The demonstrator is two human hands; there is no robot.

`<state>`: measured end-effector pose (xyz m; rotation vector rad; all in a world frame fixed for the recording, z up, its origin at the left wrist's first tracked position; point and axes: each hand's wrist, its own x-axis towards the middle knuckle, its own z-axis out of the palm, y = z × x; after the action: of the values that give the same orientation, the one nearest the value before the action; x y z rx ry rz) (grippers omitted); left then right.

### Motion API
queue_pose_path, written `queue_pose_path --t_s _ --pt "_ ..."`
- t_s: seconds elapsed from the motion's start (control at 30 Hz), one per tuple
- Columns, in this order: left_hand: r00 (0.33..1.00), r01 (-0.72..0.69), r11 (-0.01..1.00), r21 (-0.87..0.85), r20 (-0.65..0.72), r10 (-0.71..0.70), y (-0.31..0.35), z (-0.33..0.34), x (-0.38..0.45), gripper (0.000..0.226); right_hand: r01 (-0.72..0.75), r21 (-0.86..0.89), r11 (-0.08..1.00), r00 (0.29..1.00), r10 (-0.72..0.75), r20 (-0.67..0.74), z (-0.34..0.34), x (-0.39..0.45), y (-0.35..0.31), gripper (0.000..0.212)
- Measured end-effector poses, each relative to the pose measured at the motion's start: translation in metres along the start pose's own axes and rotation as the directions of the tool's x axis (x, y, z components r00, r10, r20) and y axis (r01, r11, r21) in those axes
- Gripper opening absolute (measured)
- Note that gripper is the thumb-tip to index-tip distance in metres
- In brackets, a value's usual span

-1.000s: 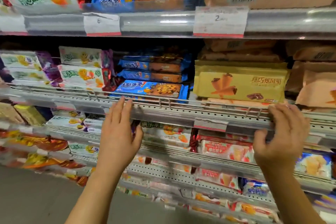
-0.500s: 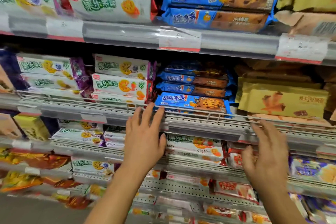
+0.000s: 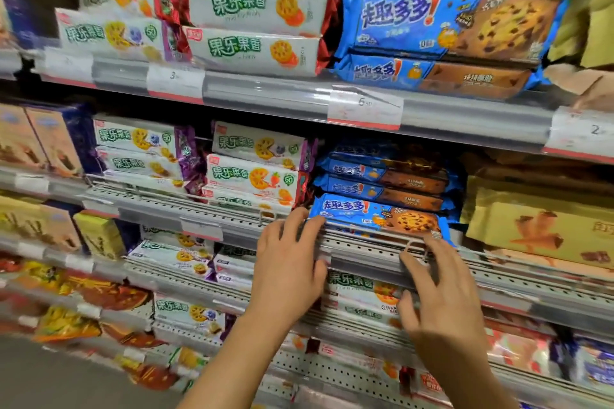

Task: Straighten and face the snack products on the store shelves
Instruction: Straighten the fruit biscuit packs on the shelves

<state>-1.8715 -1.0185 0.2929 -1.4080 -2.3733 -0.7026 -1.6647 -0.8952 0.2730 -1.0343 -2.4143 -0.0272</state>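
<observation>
Left hand fingers spread, tips touching left end of blue cookie pack at wire shelf rail, right hand loosely splayed — fingertips at pack's right corner, holding nothing, both forearms angled up, pack bottom of blue stack, middle shelf

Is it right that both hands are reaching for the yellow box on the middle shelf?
Not quite. In the head view, the left hand and right hand reach for the blue cookie pack on the middle shelf, not the yellow box beside it.
</observation>
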Motion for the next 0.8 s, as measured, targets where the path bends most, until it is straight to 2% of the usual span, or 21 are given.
queue_pose_path --t_s 0.07,0.2,0.33,0.43,0.6,0.7,0.8 --pt "1.0 0.025 1.0 -0.001 -0.003 -0.025 0.003 0.001 -0.001 0.057 0.014 -0.005 1.0 1.0 -0.014 -0.009 0.0 0.0 0.003 0.053" --pt "0.998 0.046 0.998 -0.03 -0.038 -0.047 0.01 0.005 0.001 0.056 0.161 0.021 0.987 0.978 -0.157 -0.136 0.0 0.003 0.015 0.038" --pt "0.999 -0.008 0.999 -0.043 -0.033 0.006 0.001 0.006 -0.007 0.059 0.153 0.025 0.988 0.978 -0.148 -0.147 0.0 0.004 0.017 0.034" --pt "0.995 -0.05 0.995 -0.089 -0.085 0.042 -0.016 0.001 -0.013 0.057 0.15 0.084 0.985 0.978 -0.135 -0.159 -0.002 0.0 0.012 0.029" --pt "0.986 0.021 0.995 -0.098 -0.164 -0.037 -0.07 -0.015 -0.005 0.059 0.01 0.122 0.992 0.996 0.001 -0.086 -0.007 0.007 0.005 0.023" --pt "0.98 0.044 0.996 -0.073 -0.189 -0.057 -0.105 -0.025 0.001 0.063 -0.051 0.18 0.982 0.983 0.081 -0.163 -0.009 0.012 -0.007 0.009" --pt "0.986 0.027 0.999 -0.034 -0.164 -0.032 -0.146 -0.035 0.007 0.063 -0.15 0.194 0.97 0.946 0.197 -0.257 -0.005 0.018 -0.022 0.022"
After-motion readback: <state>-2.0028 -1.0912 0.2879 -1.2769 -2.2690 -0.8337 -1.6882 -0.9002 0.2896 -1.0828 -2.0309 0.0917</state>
